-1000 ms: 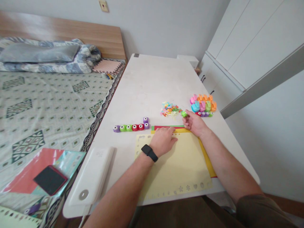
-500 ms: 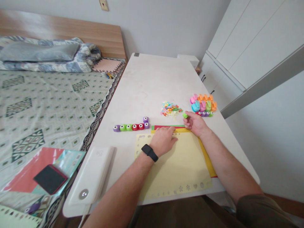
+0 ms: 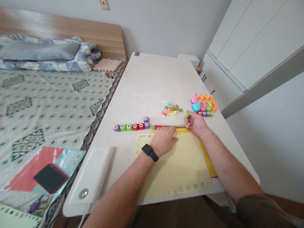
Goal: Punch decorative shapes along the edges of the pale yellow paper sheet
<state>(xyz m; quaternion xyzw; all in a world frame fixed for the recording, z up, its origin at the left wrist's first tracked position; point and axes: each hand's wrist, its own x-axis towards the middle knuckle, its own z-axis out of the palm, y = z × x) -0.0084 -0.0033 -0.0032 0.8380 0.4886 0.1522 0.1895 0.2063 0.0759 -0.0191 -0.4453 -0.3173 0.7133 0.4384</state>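
Observation:
My right hand (image 3: 197,124) grips a small green craft punch (image 3: 186,115) between thumb and fingers, just above the far right part of the paper stack. Resting flat, my left hand (image 3: 164,139) lies with fingers stretched over the top edge of a pale yellow sheet (image 3: 180,161). Punched shapes run along that sheet's upper, left and lower edges. Beneath it show darker yellow paper (image 3: 208,158) and strips of red and green paper. A pile of colourful paper cut-outs (image 3: 171,109) lies just beyond, left of the held punch.
A row of small punches (image 3: 129,127) stands left of the paper; larger punches (image 3: 204,104) stand in rows at the right. A white device (image 3: 95,171) with a cable sits on the table's (image 3: 156,79) left. A phone (image 3: 50,178) lies on the bed alongside.
The green punch has turned slightly and shifted a little right and down in my right hand. My left hand stays in place on the sheet.

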